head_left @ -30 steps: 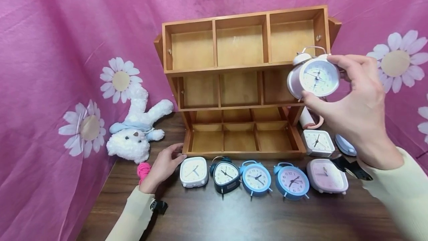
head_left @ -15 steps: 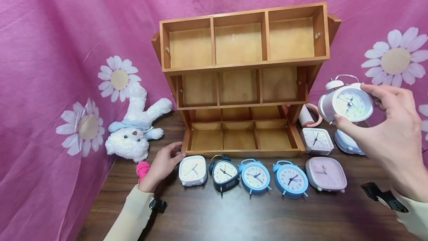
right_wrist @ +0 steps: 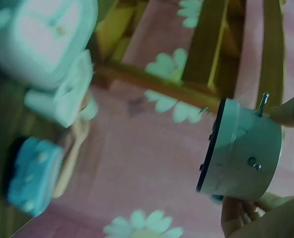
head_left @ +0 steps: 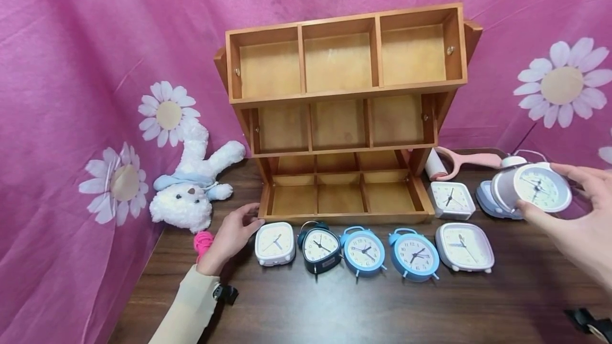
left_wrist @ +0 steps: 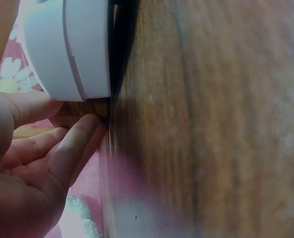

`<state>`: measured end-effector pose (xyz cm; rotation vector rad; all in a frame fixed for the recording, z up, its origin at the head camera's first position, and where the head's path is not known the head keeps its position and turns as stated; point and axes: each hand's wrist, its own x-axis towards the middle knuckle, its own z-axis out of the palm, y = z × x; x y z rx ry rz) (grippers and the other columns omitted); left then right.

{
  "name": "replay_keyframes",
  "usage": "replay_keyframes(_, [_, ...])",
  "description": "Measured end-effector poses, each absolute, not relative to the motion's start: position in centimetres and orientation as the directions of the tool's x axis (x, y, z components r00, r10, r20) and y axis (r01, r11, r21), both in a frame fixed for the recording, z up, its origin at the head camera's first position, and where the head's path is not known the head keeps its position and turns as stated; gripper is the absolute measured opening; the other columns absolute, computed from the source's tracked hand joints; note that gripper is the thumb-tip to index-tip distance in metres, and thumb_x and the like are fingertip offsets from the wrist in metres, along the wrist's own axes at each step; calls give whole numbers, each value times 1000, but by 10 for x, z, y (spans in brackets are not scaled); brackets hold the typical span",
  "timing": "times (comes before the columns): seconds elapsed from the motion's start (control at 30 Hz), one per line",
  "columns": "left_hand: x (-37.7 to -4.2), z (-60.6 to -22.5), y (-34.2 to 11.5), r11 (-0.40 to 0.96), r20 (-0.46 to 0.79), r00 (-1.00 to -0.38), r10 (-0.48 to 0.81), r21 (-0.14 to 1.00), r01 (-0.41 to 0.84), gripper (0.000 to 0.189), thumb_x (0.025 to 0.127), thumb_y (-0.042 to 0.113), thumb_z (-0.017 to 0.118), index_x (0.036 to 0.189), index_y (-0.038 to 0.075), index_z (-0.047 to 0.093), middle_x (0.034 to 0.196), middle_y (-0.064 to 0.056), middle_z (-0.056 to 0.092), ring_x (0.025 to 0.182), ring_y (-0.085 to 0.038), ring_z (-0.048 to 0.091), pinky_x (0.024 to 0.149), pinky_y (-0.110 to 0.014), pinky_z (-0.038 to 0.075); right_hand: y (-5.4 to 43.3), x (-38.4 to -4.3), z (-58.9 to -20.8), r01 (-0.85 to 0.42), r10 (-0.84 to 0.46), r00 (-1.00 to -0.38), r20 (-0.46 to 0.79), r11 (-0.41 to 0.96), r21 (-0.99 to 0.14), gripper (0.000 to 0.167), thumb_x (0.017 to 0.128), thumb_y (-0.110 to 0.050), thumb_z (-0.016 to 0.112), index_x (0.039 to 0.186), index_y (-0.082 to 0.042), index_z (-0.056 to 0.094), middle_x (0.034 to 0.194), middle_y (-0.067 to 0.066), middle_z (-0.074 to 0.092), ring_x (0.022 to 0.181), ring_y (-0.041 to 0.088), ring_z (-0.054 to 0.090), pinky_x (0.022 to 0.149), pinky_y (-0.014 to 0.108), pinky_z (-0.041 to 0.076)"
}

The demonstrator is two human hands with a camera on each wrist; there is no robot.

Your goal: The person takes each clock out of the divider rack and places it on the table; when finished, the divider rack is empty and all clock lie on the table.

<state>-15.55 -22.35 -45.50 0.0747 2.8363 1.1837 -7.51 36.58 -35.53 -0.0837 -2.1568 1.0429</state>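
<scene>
My right hand (head_left: 585, 222) holds a white twin-bell alarm clock (head_left: 537, 187) above the table's right side, thumb below and fingers at the top. The right wrist view shows the back and feet of this clock (right_wrist: 244, 148) between thumb and fingers. At the lower left corner of a tiered wooden shelf (head_left: 346, 218), my left hand (head_left: 233, 238) grips the wood, thumb in front and fingers along the side. Close beside that thumb stands a white square clock (head_left: 275, 244). In the left wrist view this clock (left_wrist: 70, 49) partly hides the corner.
In front of the shelf stand a dark green clock (head_left: 320, 251), two blue twin-bell clocks (head_left: 363, 252) and a pinkish-white clock (head_left: 465, 247). Right of it are a small white clock (head_left: 451, 200), a light blue clock (head_left: 494, 200) and a lint roller (head_left: 470, 160). A white teddy bear (head_left: 186, 200) lies left.
My right hand has carried the white twin-bell clock from in front of the shelf to the right and down, over the light blue clock. The left hand stays at the shelf corner.
</scene>
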Motion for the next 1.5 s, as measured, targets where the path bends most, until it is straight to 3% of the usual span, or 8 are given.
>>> replay_keyframes(0.6, [-159,-455,-224,690,-57,-996,64,724,3,49,108,17,75,153,2,64,131,-20,80,120,-32,77,100,-50,63,435,-61,-443,-383,223,-731,645,649,-658,94,58,14,81,143,-26,76,131,-41,61,125,-14,48,105,0,29])
replay_keyframes(0.73, [-160,-454,-225,688,-50,-996,70,725,12,49,108,17,75,154,2,64,131,-21,80,120,-32,76,101,-50,62,442,-59,-455,-336,205,-767,608,679,-653,98,58,14,86,142,-36,74,128,-44,58,121,-17,45,102,1,27])
replay_keyframes(0.93, [-159,-454,-224,693,-49,-996,70,721,13,49,108,17,75,153,2,64,129,-20,81,119,-32,77,100,-48,62,446,-51,-467,-175,205,-852,482,755,-632,101,66,1,95,132,-66,60,125,-52,42,119,-28,35,91,-3,22])
replay_keyframes(1.1, [-158,-454,-224,692,-49,-996,69,721,13,49,108,17,75,153,1,64,128,-20,81,119,-32,77,100,-48,62,449,-47,-476,-137,199,-875,441,773,-620,99,67,-3,95,132,-67,58,126,-54,36,122,-31,28,97,-2,18])
replay_keyframes(1.23, [-158,-455,-224,691,-49,-997,67,722,11,49,108,16,75,153,2,64,129,-20,81,120,-32,77,101,-49,62,453,-47,-482,-109,186,-891,413,797,-593,90,69,-9,97,137,-59,64,127,-56,31,121,-34,24,94,0,18])
replay_keyframes(1.33, [-157,-454,-224,692,-52,-996,68,721,10,49,108,17,74,154,2,64,130,-20,80,121,-33,77,102,-50,62,456,-47,-487,-102,168,-902,397,812,-575,77,71,-13,99,141,-34,73,128,-57,29,120,-35,22,92,3,17])
replay_keyframes(1.4, [-157,-454,-224,693,-59,-996,66,720,4,49,108,18,74,154,2,64,131,-20,80,121,-32,77,102,-50,62,456,-46,-488,-90,159,-912,378,822,-562,76,73,-17,100,144,-17,72,135,-40,50,120,-36,19,91,4,17])
replay_keyframes(1.5, [-156,-455,-225,697,-64,-996,63,717,-2,49,108,18,74,154,3,64,131,-20,80,120,-32,76,100,-50,62,454,-45,-487,-57,160,-926,341,836,-546,80,77,-21,99,147,-3,65,144,7,64,122,-37,15,88,6,16])
